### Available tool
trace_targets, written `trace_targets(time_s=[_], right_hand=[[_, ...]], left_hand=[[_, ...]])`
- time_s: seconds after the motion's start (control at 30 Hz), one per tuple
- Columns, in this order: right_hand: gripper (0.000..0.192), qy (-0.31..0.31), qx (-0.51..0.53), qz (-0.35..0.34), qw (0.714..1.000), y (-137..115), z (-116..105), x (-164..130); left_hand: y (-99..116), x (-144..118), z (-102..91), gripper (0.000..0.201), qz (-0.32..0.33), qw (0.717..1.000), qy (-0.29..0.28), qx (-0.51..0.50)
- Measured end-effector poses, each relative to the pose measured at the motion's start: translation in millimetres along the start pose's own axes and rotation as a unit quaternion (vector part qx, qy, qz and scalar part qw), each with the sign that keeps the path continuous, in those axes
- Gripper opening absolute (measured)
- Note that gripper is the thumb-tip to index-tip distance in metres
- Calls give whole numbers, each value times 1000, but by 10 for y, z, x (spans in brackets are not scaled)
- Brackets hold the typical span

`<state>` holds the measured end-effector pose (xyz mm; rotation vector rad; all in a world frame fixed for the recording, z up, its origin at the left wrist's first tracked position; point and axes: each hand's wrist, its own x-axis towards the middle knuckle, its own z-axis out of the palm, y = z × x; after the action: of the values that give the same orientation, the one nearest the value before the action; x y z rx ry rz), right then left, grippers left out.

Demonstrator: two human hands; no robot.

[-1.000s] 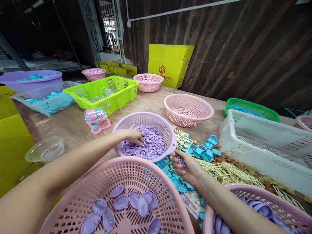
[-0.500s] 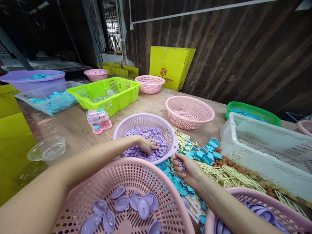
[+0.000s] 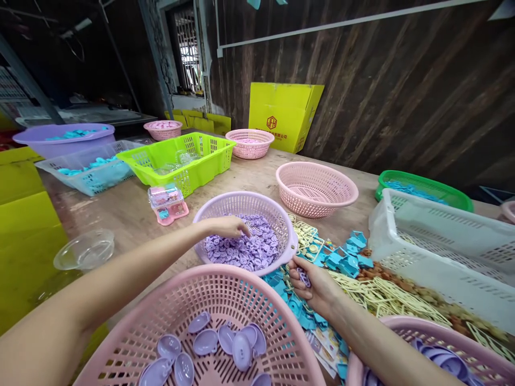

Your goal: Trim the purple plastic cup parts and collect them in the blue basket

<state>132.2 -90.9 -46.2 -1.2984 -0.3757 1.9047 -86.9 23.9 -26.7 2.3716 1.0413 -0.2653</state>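
Note:
A lilac plastic basket (image 3: 209,206) holds a heap of small purple rose-shaped pieces (image 3: 257,244). My left hand (image 3: 230,227) reaches in over the heap, its fingers bent down and not closed together; the fingertips are partly hidden. At the basket's right handle, my right hand (image 3: 311,281) pinches the rim between thumb and forefinger. Its other fingers curl around a few of the same purple rose-shaped pieces. Nearest me is a larger pink basket (image 3: 225,279), with several purple oval, shell-like parts (image 3: 242,349) lying in it.
Turquoise parts (image 3: 344,260) and cream plastic frames (image 3: 382,295) lie to the right, beside a white crate (image 3: 426,262). Another pink basket (image 3: 316,187), a lime basket (image 3: 209,174) and a pink toy case (image 3: 167,203) stand farther back. A clear bowl (image 3: 86,252) is at left.
My left hand has drawn back leftward across the heap, and its fingers now bend more. My right hand keeps its hold on the rim. The view has shifted slightly.

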Motion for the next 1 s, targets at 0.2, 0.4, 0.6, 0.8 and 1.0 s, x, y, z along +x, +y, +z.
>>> trace_targets(time_s=[0.2,0.4,0.6,0.8,1.0], right_hand=[[27,4,-3,6,1000,-1,7,2],[30,9,-6,-1,1000,-16,-2,-10],[31,4,-1,-1,1000,-23,-4,-12],[28,-1,2,1,1000,-11,5,-4],[30,3,-8,-3,1000,-7,0,-9]], left_hand=[[222,394,335,64,-5,995,47,89],[182,554,328,67,15,993,-49,108],[-146,294,43,52,-149,975,-37,159],[-257,55,-39,54,-238,960,-10,148],[-156,-28,90,63,-284,951,23,121]])
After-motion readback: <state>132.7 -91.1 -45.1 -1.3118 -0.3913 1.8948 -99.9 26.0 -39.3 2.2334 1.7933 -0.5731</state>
